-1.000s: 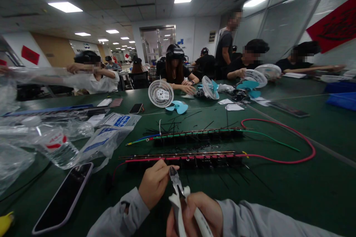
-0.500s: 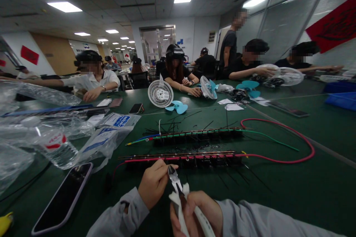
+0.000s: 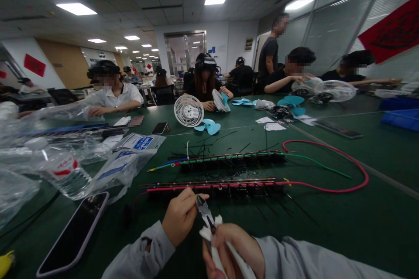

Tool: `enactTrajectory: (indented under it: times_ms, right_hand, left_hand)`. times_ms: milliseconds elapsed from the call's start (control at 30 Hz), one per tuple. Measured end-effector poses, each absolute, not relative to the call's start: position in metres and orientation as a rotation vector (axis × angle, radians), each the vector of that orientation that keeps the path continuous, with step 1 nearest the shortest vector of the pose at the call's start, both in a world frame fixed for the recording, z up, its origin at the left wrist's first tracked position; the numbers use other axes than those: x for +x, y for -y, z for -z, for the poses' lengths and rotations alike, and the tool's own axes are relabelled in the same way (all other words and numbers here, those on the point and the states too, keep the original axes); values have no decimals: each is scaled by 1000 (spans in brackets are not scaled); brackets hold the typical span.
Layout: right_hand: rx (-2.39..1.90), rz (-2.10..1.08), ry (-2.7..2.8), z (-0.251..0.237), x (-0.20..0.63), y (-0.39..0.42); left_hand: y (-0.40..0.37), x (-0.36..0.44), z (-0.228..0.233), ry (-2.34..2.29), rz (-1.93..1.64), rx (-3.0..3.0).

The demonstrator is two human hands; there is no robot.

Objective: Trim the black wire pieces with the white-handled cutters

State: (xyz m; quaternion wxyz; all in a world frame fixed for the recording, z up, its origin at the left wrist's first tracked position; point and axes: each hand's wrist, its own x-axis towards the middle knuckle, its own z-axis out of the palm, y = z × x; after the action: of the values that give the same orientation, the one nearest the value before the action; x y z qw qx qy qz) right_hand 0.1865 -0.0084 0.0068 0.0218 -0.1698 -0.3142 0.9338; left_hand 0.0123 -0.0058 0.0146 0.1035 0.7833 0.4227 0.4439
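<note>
My right hand (image 3: 234,246) grips the white handles of a pair of side cutters (image 3: 207,218), whose metal jaws point up and away from me. My left hand (image 3: 180,216) is pinched shut just left of the jaws, its thumb and finger touching near the tips; what it pinches is too small to tell. Right behind both hands lies a long black terminal strip with red wires (image 3: 212,186). A second strip with green wires (image 3: 229,158) lies farther back, with loose black cable ties around it.
A phone (image 3: 73,233) lies face up at my left, beside a plastic water bottle (image 3: 62,170) and clear bags (image 3: 126,159). A red cable (image 3: 340,157) loops at the right. A white fan grille (image 3: 189,110) and blue blade (image 3: 208,126) stand farther back. Several people sit around the green table (image 3: 360,209).
The cutters' handles have closed further in my right hand, and the jaws shifted slightly left. Across the table, people have moved their fans and a plastic bag.
</note>
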Motion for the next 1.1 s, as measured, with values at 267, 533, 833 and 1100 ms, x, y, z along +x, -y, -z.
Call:
enactTrajectory:
  times_ms: [267, 533, 833, 1100]
  right_hand:
    - [-601, -2860, 958, -5, 186, 11]
    - [-469, -2828, 982, 5, 182, 9]
    - [-312, -2825, 988, 1, 182, 12]
    - [-316, -2927, 949, -2, 185, 9]
  left_hand:
    - [5, 12, -13, -1256, -1318, 2329]
    - [5, 12, -12, -1260, -1315, 2314]
    - [6, 11, -14, -1252, -1315, 2289]
    - [4, 12, -10, -1263, -1328, 2302]
